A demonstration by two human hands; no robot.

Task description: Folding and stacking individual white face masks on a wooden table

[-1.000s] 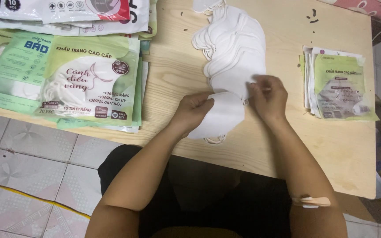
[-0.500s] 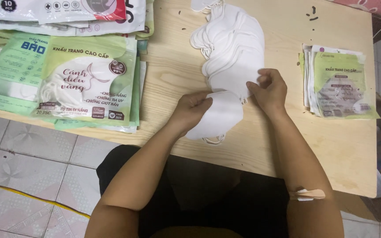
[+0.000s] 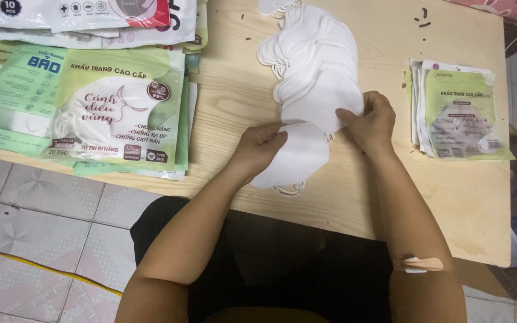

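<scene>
At the bottom of the frame sit the person's lap in dark clothes and two bare arms. A small sticking plaster [image 3: 419, 264] is on the arm at the lower right. Under the table edge at the lower left is a tiled floor [image 3: 37, 233].

A little higher, in the middle of the frame, both hands meet over a wooden table [image 3: 450, 197]. The left hand [image 3: 262, 145] is curled shut, pinching the left edge of a white face mask [image 3: 297, 158]. The right hand [image 3: 372, 122] is also closed, its fingers gripping the top right corner of the same mask. The mask lies flat on the table between the two hands, and its ear loop pokes out at the bottom near the table edge.

Just above the hands, a long pile of white masks [image 3: 312, 66] runs up to the top middle of the frame. The held mask touches the low end of this pile.

On the right side lies a small stack of green packets [image 3: 459, 113]. On the left side lies a big stack of green and white bags [image 3: 109, 113], and at the upper left are more white bags [image 3: 85, 18].
</scene>
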